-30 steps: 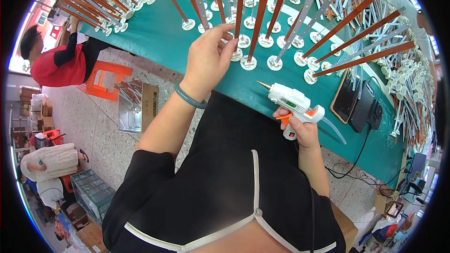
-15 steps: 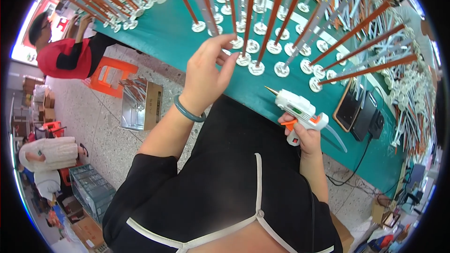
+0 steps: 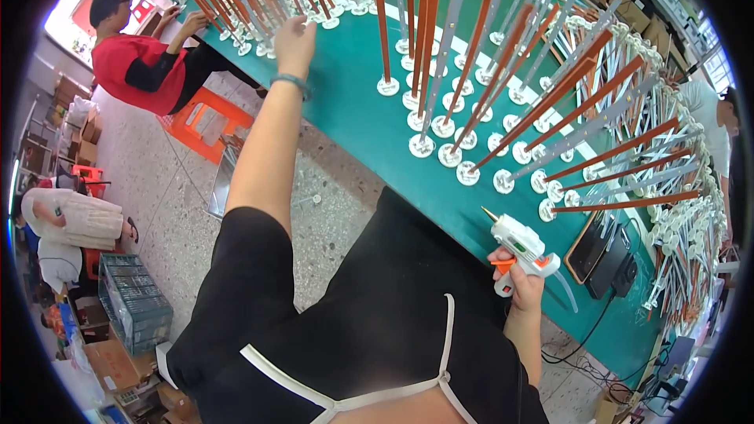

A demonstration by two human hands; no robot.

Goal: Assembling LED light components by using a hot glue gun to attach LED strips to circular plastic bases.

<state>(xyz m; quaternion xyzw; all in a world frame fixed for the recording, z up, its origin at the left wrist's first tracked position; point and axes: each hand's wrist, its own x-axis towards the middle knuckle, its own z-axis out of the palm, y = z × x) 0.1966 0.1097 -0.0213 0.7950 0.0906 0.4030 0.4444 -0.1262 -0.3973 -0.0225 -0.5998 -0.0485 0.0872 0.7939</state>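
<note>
My left hand [image 3: 296,45] reaches out to the far left, beside a cluster of upright brown strips on round white bases [image 3: 331,23]. Its fingers are bunched and partly hidden, and whether a strip is between them I cannot tell. My right hand [image 3: 525,286] is closed around the handle of a white hot glue gun [image 3: 518,239] with an orange trigger. The gun's metal tip points up and left over the green table's front edge. Beyond it stand several brown strips [image 3: 383,27] and grey strips [image 3: 445,51], upright or leaning on white disc bases [image 3: 467,173].
A black phone [image 3: 587,247] and a dark box with a cable [image 3: 609,271] lie on the green table [image 3: 345,102]. Loose strips are heaped at the right [image 3: 677,267]. A person in red [image 3: 145,67] works at the far left by an orange stool [image 3: 206,122].
My left hand has moved far left, away from the nearer strips to the cluster at the left. The view has shifted left. My right hand still holds the glue gun.
</note>
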